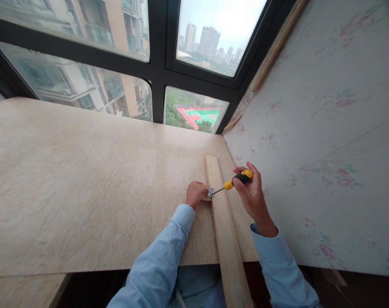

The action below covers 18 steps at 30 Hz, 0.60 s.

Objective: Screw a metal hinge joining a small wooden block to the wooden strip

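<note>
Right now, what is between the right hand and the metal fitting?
The screwdriver, as the head view shows: its handle is in the right hand, and its shaft slants over the long board to the metal fitting.

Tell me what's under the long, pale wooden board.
The beige marble-patterned countertop lies beneath the wooden board, whose near end extends past the countertop's edge. Anything directly underneath is hidden.

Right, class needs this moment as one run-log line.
left hand: holding small wood piece | right hand: holding screwdriver | screwdriver tip: at metal hinge | long wooden board: overhangs sill
</note>
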Available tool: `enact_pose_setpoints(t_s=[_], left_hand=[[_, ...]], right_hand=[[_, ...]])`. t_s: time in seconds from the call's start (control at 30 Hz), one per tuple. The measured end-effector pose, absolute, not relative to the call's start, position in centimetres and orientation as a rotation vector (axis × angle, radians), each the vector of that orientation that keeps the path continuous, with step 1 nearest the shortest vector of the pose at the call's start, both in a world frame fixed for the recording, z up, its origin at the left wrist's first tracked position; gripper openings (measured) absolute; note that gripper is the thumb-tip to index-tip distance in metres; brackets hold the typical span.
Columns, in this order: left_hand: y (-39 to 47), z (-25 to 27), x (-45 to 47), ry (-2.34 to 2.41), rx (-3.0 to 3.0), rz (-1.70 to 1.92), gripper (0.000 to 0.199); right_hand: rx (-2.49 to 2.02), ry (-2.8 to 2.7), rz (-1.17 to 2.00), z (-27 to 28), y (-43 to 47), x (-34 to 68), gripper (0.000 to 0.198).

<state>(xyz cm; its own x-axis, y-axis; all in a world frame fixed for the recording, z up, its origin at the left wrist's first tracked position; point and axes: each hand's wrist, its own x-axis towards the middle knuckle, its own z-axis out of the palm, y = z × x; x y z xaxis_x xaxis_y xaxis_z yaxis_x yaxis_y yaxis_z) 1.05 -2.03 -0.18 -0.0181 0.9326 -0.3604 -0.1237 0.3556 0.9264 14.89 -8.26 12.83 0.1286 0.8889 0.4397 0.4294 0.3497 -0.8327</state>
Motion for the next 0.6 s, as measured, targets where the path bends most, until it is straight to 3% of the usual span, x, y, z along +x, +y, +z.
enact_pose_setpoints(t_s=[0.17, 0.3, 0.4, 0.6], left_hand=[[-2.0, -0.5, 1.2, 1.294, 0.827, 1.018, 0.035], [-2.0, -0.6, 1.3, 1.313, 0.842, 1.002, 0.034], [-2.1, -0.3, 1.2, 1.321, 0.822, 0.998, 0.034], [-2.1, 0.1, 1.2, 1.329, 0.817, 1.008, 0.034]], right_hand=[[-1.214, -1.446, 0.738, 13.1, -9.0, 15.1, 0.062], [-1.400, -1.464, 0.381, 13.1, -9.4, 15.1, 0.052], [-1.479, -1.471, 0.204, 12.6, -9.1, 15.1, 0.056], [-1.164, -1.462, 0.614, 12.3, -8.1, 15.7, 0.066]])
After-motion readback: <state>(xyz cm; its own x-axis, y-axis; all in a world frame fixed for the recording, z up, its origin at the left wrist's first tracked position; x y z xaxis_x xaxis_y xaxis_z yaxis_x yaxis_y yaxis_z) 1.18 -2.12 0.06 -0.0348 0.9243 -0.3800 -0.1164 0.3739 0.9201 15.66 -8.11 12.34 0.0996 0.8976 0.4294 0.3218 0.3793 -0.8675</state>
